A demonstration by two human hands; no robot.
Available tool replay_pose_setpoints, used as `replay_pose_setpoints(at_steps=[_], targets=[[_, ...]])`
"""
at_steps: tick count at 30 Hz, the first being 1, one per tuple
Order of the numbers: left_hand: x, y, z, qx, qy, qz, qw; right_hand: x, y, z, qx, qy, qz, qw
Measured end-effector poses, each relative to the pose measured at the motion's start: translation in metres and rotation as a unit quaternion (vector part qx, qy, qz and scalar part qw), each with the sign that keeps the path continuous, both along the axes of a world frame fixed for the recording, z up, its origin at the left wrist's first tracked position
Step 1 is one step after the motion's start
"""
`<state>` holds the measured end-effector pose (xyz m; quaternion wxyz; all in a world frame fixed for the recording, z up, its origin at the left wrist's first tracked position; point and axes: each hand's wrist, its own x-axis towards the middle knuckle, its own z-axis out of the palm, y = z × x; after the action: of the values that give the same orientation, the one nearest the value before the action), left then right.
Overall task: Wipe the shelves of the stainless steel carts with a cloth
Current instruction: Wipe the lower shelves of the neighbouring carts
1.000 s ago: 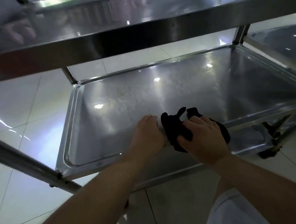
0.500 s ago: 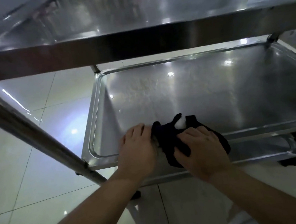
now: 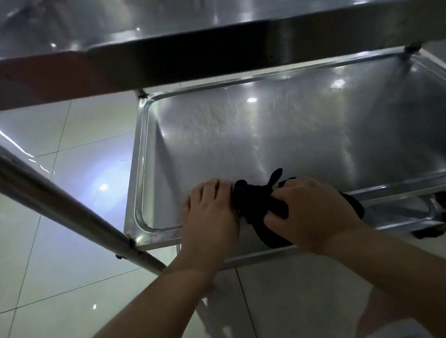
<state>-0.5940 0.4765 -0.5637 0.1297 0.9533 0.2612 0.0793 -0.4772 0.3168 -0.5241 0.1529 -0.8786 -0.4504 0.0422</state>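
Cloth [image 3: 264, 205] bunching at the near rim of the middle shelf [image 3: 295, 139], right where you're working.
Your right hand [image 3: 308, 215] is gripping it to drive the wipe; your left hand [image 3: 210, 217] is pressing flat beside it, steadying the cart.

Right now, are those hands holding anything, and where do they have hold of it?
The right hand grips the dark cloth around its bunched middle, at the shelf's near rim. The left hand touches the cloth's left end; whether it grips cannot be told.
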Motion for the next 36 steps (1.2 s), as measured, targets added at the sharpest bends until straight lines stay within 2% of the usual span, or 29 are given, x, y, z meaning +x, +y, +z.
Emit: replay_pose_setpoints(at_steps=[3,7,12,14,16,20,27,36], targets=[[0.001,0.0,0.008,-0.032,0.005,0.007,0.999,0.001,0.005,0.009,-0.047,0.007,-0.017,0.999],[-0.002,0.001,0.031,-0.039,0.087,0.007,0.995,-0.003,0.006,0.029,-0.156,0.038,-0.042,0.986],[-0.03,-0.008,0.083,-0.085,0.176,0.0,0.981,-0.008,-0.004,0.063,-0.291,0.194,-0.035,0.936],[-0.054,-0.017,0.111,-0.09,0.197,0.0,0.976,-0.021,-0.017,0.084,-0.281,0.254,-0.048,0.924],[-0.074,-0.027,0.134,-0.085,0.225,0.005,0.971,-0.035,-0.03,0.103,-0.264,0.276,-0.071,0.921],[-0.118,-0.04,0.205,-0.131,0.27,0.011,0.954,-0.067,-0.045,0.167,-0.309,0.324,-0.076,0.891],[-0.183,-0.028,0.339,-0.162,0.256,0.047,0.952,-0.126,-0.021,0.299,-0.315,0.297,-0.024,0.901],[-0.279,0.043,0.473,-0.135,0.203,0.123,0.962,-0.226,0.089,0.45,-0.289,0.228,0.095,0.925]])
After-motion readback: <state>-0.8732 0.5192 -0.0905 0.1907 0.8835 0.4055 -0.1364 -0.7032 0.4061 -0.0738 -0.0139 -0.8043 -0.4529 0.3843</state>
